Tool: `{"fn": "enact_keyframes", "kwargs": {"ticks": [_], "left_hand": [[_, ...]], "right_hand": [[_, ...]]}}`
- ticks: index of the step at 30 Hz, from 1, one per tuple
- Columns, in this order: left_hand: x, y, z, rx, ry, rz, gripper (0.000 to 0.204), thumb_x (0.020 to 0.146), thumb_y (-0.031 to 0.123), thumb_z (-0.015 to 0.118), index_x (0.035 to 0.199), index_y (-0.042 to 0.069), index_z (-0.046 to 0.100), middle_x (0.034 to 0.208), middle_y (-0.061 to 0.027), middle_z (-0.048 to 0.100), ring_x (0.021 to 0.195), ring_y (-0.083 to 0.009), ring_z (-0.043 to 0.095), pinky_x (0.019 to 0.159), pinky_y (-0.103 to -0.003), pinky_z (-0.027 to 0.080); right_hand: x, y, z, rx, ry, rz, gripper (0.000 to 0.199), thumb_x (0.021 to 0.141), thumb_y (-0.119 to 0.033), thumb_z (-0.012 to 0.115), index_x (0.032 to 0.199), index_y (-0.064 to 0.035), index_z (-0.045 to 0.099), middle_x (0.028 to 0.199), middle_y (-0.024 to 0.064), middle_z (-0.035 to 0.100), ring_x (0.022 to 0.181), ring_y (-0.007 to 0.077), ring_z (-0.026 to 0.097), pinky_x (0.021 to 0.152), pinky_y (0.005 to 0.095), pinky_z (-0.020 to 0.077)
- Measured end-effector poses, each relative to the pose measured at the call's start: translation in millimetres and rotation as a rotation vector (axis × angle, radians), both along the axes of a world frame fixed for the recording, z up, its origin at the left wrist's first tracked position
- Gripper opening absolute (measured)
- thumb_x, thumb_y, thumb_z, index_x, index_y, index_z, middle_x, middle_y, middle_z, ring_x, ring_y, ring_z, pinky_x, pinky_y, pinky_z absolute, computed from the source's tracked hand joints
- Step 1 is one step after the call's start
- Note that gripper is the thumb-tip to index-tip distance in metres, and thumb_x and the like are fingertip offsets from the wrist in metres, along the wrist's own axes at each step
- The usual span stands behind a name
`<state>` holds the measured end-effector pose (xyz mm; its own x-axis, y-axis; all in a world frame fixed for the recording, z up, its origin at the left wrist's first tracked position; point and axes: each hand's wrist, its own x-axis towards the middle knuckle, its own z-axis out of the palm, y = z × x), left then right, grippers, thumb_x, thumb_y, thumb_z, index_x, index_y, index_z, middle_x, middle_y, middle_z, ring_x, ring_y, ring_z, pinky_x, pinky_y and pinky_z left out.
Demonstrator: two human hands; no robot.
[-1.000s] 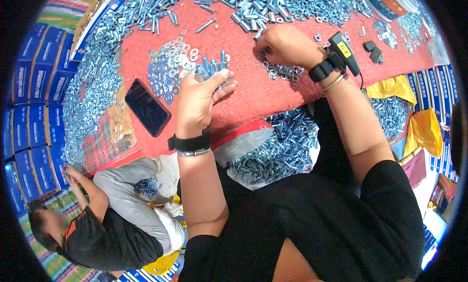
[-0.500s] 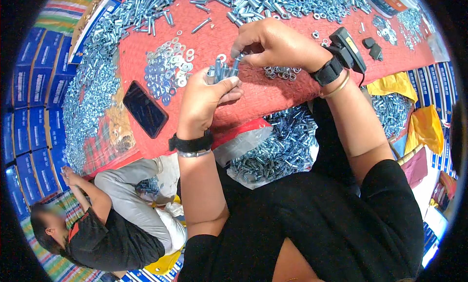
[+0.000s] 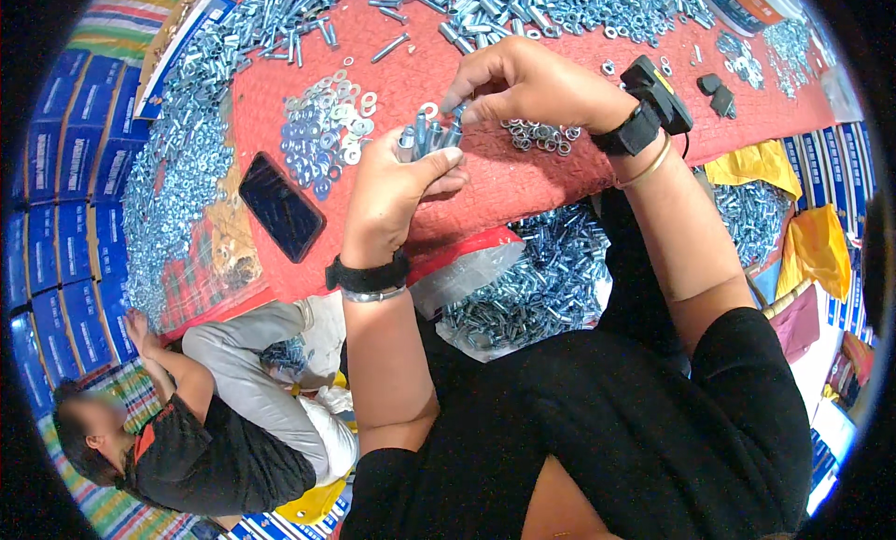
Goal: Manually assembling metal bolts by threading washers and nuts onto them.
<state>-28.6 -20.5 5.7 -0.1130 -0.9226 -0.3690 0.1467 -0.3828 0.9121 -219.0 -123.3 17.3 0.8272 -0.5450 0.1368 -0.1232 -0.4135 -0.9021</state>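
Observation:
A small bunch of silvery anchor bolts (image 3: 429, 137) stands roughly upright in my left hand (image 3: 385, 190), whose thumb and fingers wrap round their lower parts. My right hand (image 3: 530, 84) comes over from the right, its thumb and forefinger pinched at the top end of the rightmost bolt. Whether a small part also sits between those fingertips is hidden. Flat washers (image 3: 313, 143) lie spread on the red cloth (image 3: 373, 69) left of my hands. Beneath my right wrist is a cluster of nuts (image 3: 543, 139).
A black phone (image 3: 282, 207) lies left of my left wrist. Heaps of bolts and sleeves (image 3: 523, 8) cover the far side. An open bag of metal parts (image 3: 527, 293) sits below the table edge. Another person (image 3: 215, 447) sits at lower left, near stacked blue boxes (image 3: 70, 176).
Both hands keep nearly the same place, the right fingertips still at the bolt's top. The phone screen has gone darker. The other person's hands have shifted slightly.

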Motion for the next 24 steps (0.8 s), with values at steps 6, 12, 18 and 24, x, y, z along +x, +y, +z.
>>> {"fn": "enact_keyframes", "kwargs": {"ticks": [6, 12, 18, 24], "left_hand": [[-0.1, 0.7, 3.1, -0.036, 0.001, 0.095, 0.017, 0.082, 0.002, 0.064, 0.097, -0.003, 0.057, 0.083, -0.0094, 0.064, 0.067, -0.0157, 0.065, 0.062, -0.025, 0.056], [-1.8, 1.6, 5.0, -0.064, -0.064, 0.126, 0.013, 0.083, 0.003, 0.062, 0.093, -0.003, 0.058, 0.079, -0.0089, 0.065, 0.063, -0.0146, 0.065, 0.058, -0.025, 0.054], [2.2, 1.2, 4.1, -0.060, -0.062, 0.100, 0.012, 0.082, 0.004, 0.062, 0.091, -0.003, 0.058, 0.079, -0.0092, 0.065, 0.061, -0.0149, 0.065, 0.057, -0.025, 0.054], [1.5, 0.8, 3.3, -0.055, -0.068, 0.115, 0.012, 0.083, 0.003, 0.062, 0.091, -0.003, 0.058, 0.078, -0.0098, 0.065, 0.061, -0.0154, 0.065, 0.056, -0.024, 0.054]], "right_hand": [[3.7, -2.0, -1.8, 0.004, 0.053, -0.067, 0.020, 0.083, -0.008, 0.065, 0.100, 0.0022, 0.066, 0.088, 0.0035, 0.067, 0.079, 0.0074, 0.058, 0.071, 0.0249, 0.0478], [10.5, -1.8, -13.1, 0.021, 0.015, -0.061, 0.021, 0.088, -0.011, 0.061, 0.104, 0.0014, 0.064, 0.087, -0.0004, 0.065, 0.080, 0.0049, 0.055, 0.072, 0.0230, 0.0459], [5.3, -2.5, -9.4, -0.003, -0.043, -0.118, 0.020, 0.087, -0.009, 0.060, 0.104, 0.0022, 0.063, 0.090, -0.0002, 0.064, 0.080, 0.0047, 0.055, 0.072, 0.0224, 0.0460], [2.6, -5.2, -10.8, -0.008, 0.008, -0.189, 0.021, 0.082, -0.010, 0.062, 0.099, 0.0010, 0.066, 0.082, 0.0022, 0.065, 0.075, 0.0074, 0.056, 0.068, 0.0246, 0.0470]]}}
